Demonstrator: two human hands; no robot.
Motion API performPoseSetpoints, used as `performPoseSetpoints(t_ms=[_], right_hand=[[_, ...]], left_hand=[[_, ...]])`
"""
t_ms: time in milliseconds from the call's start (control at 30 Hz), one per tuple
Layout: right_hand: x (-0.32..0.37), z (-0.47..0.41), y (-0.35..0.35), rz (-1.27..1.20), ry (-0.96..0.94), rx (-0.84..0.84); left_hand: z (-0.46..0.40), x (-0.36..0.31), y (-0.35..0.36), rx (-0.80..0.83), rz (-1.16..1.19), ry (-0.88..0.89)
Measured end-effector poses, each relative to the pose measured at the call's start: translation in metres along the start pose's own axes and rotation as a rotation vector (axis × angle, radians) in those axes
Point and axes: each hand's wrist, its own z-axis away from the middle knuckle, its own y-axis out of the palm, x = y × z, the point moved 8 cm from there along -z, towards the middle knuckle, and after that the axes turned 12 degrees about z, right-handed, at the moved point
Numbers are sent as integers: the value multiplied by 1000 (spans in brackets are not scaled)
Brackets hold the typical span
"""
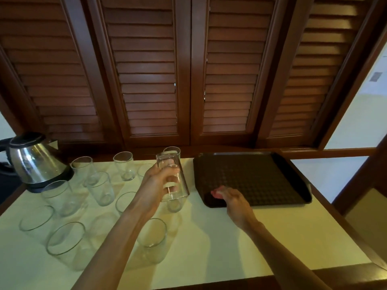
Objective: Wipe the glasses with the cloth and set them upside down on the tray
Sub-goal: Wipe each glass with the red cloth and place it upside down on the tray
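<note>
While gripped, clear glass point(172, 176) tilts.

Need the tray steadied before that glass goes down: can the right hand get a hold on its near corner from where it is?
Probably yes: the right hand already lies at the tray's near-left corner, nothing between them.

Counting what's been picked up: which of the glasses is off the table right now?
Only the glass gripped in the left hand, held tilted with its mouth downward beside the tray. All the other glasses stand upright on the table.
</note>
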Motion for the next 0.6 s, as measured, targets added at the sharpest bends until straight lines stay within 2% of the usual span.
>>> performPoseSetpoints(t_ms=[233, 367, 433, 500, 600], right_hand=[[-8, 27, 7, -17, -73, -26], [-16, 26, -2, -142, -123, -37], [-30, 20, -9, -255, -71, -40], [-51, 6, -18, -370, 63, -139], [-72, -19, -23, -285, 230, -255]], left_hand=[[-17, 14, 15, -35, 66, -53], [-31, 13, 34, -13, 55, -53], [-45, 10, 40, -22, 26, -42], [-64, 6, 49, -36, -53, -20], [-103, 6, 67, -78, -197, 23]])
